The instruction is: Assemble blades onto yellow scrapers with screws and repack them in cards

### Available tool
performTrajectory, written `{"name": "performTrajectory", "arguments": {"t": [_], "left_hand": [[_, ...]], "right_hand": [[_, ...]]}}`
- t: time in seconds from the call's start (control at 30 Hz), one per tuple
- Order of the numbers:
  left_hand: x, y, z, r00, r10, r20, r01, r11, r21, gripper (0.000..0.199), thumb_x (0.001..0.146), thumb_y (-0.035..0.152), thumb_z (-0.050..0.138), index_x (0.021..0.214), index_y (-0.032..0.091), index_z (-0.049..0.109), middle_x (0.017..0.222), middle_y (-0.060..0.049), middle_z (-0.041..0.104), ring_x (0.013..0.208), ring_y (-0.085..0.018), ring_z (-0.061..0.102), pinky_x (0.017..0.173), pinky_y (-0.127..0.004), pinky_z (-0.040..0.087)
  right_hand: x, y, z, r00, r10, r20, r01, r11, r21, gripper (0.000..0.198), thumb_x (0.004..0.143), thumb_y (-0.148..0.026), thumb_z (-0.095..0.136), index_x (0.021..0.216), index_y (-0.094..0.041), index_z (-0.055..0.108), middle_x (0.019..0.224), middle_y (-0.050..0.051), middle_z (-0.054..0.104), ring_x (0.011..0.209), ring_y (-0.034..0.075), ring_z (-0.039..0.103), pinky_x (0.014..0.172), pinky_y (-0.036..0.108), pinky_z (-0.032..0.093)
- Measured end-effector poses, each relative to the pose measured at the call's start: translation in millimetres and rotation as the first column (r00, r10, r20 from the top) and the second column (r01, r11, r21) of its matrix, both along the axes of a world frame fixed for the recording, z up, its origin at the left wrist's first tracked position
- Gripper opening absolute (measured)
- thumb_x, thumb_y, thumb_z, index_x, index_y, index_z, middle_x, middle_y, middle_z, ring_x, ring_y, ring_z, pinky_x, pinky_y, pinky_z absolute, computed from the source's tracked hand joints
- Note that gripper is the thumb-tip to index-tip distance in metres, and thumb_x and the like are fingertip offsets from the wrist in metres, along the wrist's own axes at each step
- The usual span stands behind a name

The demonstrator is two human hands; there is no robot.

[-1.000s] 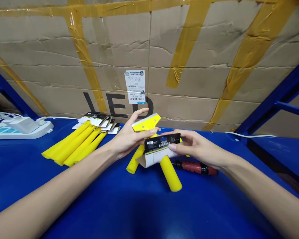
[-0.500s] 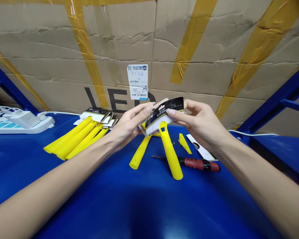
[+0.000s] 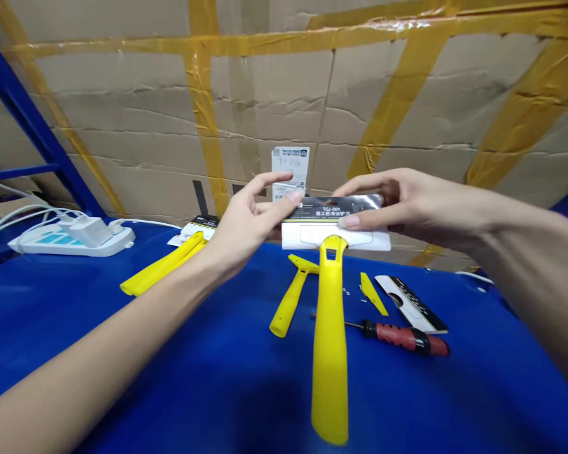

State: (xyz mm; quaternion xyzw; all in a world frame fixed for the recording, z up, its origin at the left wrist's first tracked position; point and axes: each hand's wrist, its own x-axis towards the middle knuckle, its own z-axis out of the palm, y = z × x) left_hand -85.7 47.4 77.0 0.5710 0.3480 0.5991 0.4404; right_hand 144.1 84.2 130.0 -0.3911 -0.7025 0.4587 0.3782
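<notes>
Near centre, the left hand (image 3: 246, 217) pinches the card (image 3: 324, 217) from nine o'clock, the right hand (image 3: 426, 202) from three; the scraper (image 3: 330, 353) extends toward six, the screwdriver (image 3: 402, 336) lying at five.

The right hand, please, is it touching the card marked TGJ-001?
Touching: the head view shows the right hand, its thumb lying across the front of the card.

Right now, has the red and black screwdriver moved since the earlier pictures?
No, as far as I can tell: judged against the white label on the cardboard box, the screwdriver keeps its place; the view itself has shifted.
</notes>
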Motion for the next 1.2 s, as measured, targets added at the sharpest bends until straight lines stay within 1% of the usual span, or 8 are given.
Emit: {"name": "performTrajectory", "arguments": {"t": [0.1,0.23,0.37,0.5,0.67,0.87,1.07,1.2], "left_hand": [[-44.1,5.1,7.4,0.976,0.117,-0.182,-0.107,0.992,0.063,0.048,0.084,0.045,0.078,0.124,0.020,0.066,0.078,-0.006,0.073,0.068,-0.021,0.071,0.066,-0.031,0.056],[-120.0,4.7,-5.4,0.781,0.283,-0.557,-0.238,0.959,0.154,0.037,0.082,0.049,0.077,0.104,0.019,0.075,0.084,-0.009,0.076,0.076,-0.023,0.072,0.075,-0.031,0.054],[-177.3,0.2,-31.6,0.675,0.395,-0.624,-0.352,0.915,0.198,0.032,0.088,0.050,0.068,0.096,0.021,0.076,0.089,-0.008,0.077,0.082,-0.024,0.069,0.080,-0.031,0.049],[-209.9,-0.4,-48.0,0.582,0.420,-0.697,-0.397,0.894,0.207,0.032,0.089,0.048,0.065,0.076,0.020,0.074,0.074,-0.005,0.070,0.070,-0.021,0.058,0.073,-0.030,0.041],[-230.0,-1.5,-54.5,0.594,0.320,-0.738,-0.391,0.917,0.083,0.041,0.095,0.057,0.053,0.088,0.023,0.075,0.089,-0.006,0.074,0.080,-0.024,0.061,0.073,-0.029,0.041],[-227.4,-10.8,-53.7,0.591,0.139,-0.794,-0.360,0.927,-0.107,0.051,0.088,0.072,0.054,0.093,0.024,0.072,0.099,-0.006,0.076,0.089,-0.025,0.065,0.077,-0.029,0.043],[-216.6,-16.9,-40.7,0.381,-0.048,-0.923,-0.372,0.906,-0.200,0.063,0.090,0.079,0.038,0.114,0.023,0.056,0.121,-0.008,0.070,0.102,-0.027,0.065,0.086,-0.035,0.045],[-215.7,-15.7,-41.2,0.327,-0.006,-0.945,-0.375,0.917,-0.135,0.063,0.092,0.077,0.033,0.118,0.024,0.053,0.126,-0.010,0.068,0.106,-0.029,0.064,0.090,-0.040,0.046]], "right_hand": [[-15.7,5.2,13.5,0.975,0.180,0.132,-0.172,0.982,-0.073,0.021,0.070,-0.030,0.086,0.084,-0.016,0.078,0.086,0.004,0.076,0.078,0.018,0.070,0.061,0.027,0.054],[-52.1,17.9,5.0,0.997,0.066,0.030,-0.063,0.993,-0.096,0.015,0.069,-0.026,0.085,0.077,-0.016,0.077,0.081,0.006,0.075,0.065,0.014,0.062,0.051,0.026,0.048],[-108.2,35.1,-20.6,0.991,-0.034,-0.126,0.011,0.983,-0.181,0.017,0.068,-0.020,0.084,0.082,-0.017,0.075,0.083,0.007,0.074,0.065,0.017,0.062,0.056,0.031,0.051],[-170.5,49.1,-48.1,0.972,-0.132,-0.192,0.079,0.962,-0.263,0.011,0.074,-0.016,0.076,0.078,-0.019,0.066,0.078,0.006,0.073,0.066,0.017,0.064,0.059,0.030,0.052],[-224.2,62.9,-85.3,0.986,-0.090,-0.137,0.061,0.977,-0.205,0.013,0.077,-0.024,0.074,0.083,-0.019,0.064,0.078,0.006,0.072,0.066,0.018,0.064,0.062,0.032,0.054],[-238.9,76.5,-117.1,0.998,-0.056,0.040,0.055,0.998,0.034,0.026,0.074,-0.040,0.079,0.085,-0.020,0.068,0.079,0.005,0.069,0.071,0.021,0.063,0.064,0.033,0.049],[-241.0,82.7,-134.2,0.980,-0.147,0.134,0.105,0.954,0.279,0.034,0.071,-0.049,0.078,0.090,-0.022,0.069,0.102,0.010,0.065,0.107,0.030,0.058,0.092,0.043,0.046],[-235.9,83.0,-140.9,0.977,-0.153,0.150,0.105,0.951,0.291,0.047,0.079,-0.061,0.068,0.104,-0.021,0.066,0.102,0.010,0.064,0.101,0.028,0.059,0.089,0.044,0.048]]}}
